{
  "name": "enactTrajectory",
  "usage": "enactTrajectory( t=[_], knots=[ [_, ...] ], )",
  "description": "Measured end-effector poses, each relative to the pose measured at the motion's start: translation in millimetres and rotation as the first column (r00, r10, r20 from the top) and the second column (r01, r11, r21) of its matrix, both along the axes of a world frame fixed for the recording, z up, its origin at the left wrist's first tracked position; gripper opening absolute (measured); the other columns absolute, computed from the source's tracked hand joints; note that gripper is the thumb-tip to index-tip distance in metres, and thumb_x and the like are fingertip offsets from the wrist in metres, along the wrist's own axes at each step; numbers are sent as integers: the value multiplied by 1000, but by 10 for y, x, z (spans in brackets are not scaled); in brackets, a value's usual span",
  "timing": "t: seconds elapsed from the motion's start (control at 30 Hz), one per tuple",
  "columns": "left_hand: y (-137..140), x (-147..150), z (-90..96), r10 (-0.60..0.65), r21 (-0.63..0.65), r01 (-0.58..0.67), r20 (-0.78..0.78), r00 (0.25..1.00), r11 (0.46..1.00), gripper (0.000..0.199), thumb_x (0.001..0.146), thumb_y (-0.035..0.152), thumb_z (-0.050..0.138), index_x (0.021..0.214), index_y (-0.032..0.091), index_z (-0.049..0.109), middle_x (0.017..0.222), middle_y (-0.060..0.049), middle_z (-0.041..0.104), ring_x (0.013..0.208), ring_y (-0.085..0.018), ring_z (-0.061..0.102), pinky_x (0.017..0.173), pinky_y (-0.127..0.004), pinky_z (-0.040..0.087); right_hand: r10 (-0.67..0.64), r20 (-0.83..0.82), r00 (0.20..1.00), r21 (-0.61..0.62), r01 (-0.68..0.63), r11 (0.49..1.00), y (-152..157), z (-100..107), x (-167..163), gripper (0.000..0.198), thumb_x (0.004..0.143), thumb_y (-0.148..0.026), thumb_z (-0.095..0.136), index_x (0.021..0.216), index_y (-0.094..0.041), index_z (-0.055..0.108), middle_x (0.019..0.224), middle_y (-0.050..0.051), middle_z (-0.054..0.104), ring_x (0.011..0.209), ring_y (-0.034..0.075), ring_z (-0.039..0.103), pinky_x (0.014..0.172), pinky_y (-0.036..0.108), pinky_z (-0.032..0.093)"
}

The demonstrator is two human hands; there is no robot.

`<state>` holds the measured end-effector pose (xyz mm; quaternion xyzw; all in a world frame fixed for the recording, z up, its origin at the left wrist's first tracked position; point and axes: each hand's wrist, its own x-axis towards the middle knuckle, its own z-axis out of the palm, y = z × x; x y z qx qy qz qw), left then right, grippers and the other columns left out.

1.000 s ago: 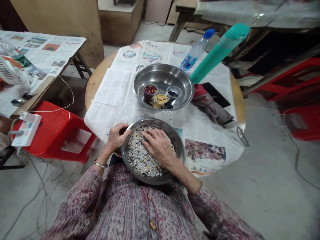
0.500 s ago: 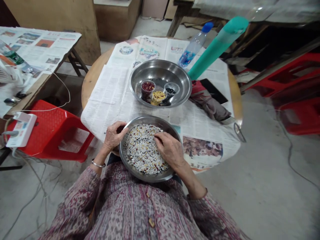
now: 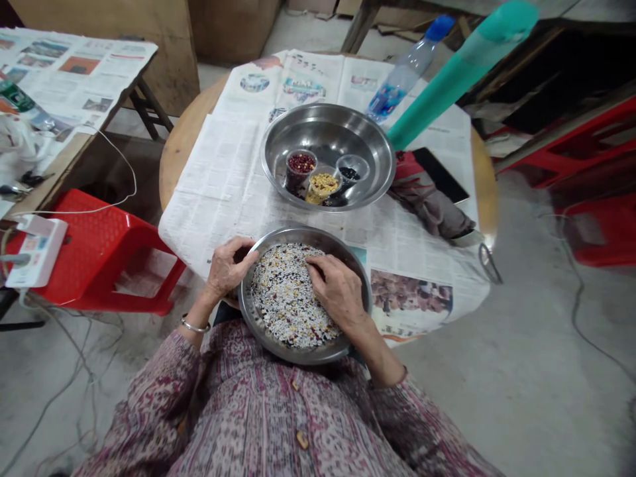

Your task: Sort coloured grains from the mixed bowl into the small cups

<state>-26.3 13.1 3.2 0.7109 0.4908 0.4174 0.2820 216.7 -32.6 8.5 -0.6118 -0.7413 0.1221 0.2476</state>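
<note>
At near centre, the bowl (image 3: 342,250) is best steadied by left hand (image 3: 227,268) — right hand (image 3: 340,288) at grains (image 3: 283,291); fingers curled, grips unclear.

Indoor room with a grey floor (image 3: 477,371) and wooden furniture.
A round wooden table (image 3: 186,132), spread with newspaper (image 3: 213,172), stands in the middle. To its left, a red plastic stool (image 3: 99,235) sits beside a second table (image 3: 69,159), also papered. A tan wooden panel (image 3: 169,46) rises behind; more red furniture (image 3: 606,228) (partly cut off) stands at right, in dim light.
</note>
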Motion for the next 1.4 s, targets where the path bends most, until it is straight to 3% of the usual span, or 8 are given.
enactTrajectory(
  t=[0.23,0.47,0.57,0.67,0.8,1.03,1.27,1.4],
  knots=[
    [-7,-2,24,-1,-32,1,-17,1000,1000,10,87,23,64,93,18,71,89,-4,73,82,-16,67,78,-30,53,10,-1,1000,-14,-10,1000,4,8,-63,21,95,-23,48,94,-21,68,97,8,73,95,23,67,87,36,51],
    [-9,-3,38,5,-46,-7,-35,999,999,10,87,24,64,93,19,71,90,-3,74,83,-17,67,78,-31,55,-99,-311,945,-37,92,995,-10,156,-14,20,92,-31,53,92,-21,70,94,7,70,86,20,64,80,35,51],
    [-6,-3,38,10,-48,-11,-27,1000,999,10,87,23,64,93,19,71,91,-3,75,84,-17,68,79,-30,55,-209,-518,830,-226,103,969,-4,175,15,21,86,-38,60,89,-20,70,81,3,70,70,17,61,67,31,50],
    [-2,-5,35,6,-52,-8,-25,1000,999,11,87,24,64,93,19,71,91,-3,75,84,-17,68,80,-30,55,-366,-713,598,-436,31,900,9,178,23,28,75,-44,71,87,-19,71,71,1,69,59,13,57,54,26,44],
    [-3,-6,36,3,-54,-4,-23,1000,999,11,86,24,64,93,18,71,91,-3,75,84,-17,68,80,-30,54,-450,-793,412,-515,-57,856,22,223,8,33,66,-44,78,86,-18,71,73,2,70,55,10,56,47,22,39],
    [-4,-6,33,1,-50,-2,-20,1000,999,11,86,24,64,93,19,71,92,-4,75,84,-17,68,80,-31,55,-478,-782,399,-542,-57,839,6,248,-19,35,62,-46,81,81,-18,70,69,1,70,53,9,55,45,21,38],
    [-8,-9,17,5,-48,-6,-11,1000,999,11,87,24,64,94,19,71,91,-4,75,82,-17,67,78,-30,55,-446,-753,484,-523,-28,852,-7,222,-13,37,63,-51,80,79,-19,70,71,3,71,56,11,58,50,23,45],
    [-10,-7,15,3,-40,-3,-5,1000,999,11,86,24,64,93,19,71,90,-3,74,81,-16,67,77,-30,54,-475,-763,438,-550,-53,834,-4,254,-37,37,61,-50,82,76,-19,69,69,2,70,54,10,56,48,22,43]
  ],
)
